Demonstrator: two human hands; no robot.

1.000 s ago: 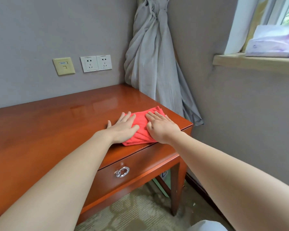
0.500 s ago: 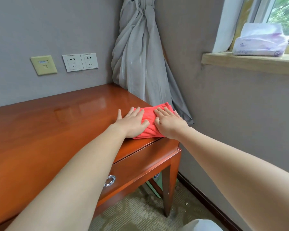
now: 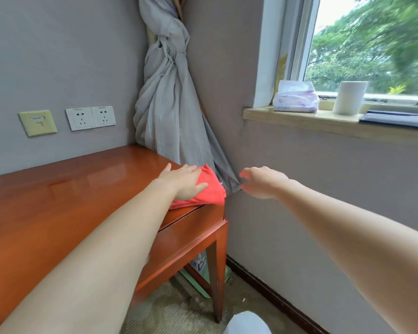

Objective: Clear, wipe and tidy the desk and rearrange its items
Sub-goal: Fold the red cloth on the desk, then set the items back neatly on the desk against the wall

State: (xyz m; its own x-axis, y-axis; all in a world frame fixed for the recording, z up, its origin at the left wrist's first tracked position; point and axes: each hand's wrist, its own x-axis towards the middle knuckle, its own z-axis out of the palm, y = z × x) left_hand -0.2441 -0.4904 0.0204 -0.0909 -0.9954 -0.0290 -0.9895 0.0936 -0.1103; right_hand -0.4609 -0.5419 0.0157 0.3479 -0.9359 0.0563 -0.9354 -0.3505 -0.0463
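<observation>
Desk corner: flat left hand presses red cloth. Grey curtain hangs beside the curled right hand, grip unclear.

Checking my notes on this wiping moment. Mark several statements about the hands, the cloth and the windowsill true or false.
1. The left hand lies flat on the red cloth. True.
2. The red cloth lies at the left end of the desk. False: it is at the right front corner.
3. The right hand presses the cloth. False: it is past the desk edge, by the hem of the curtain.
4. A tissue pack lies on the windowsill. True.
</observation>
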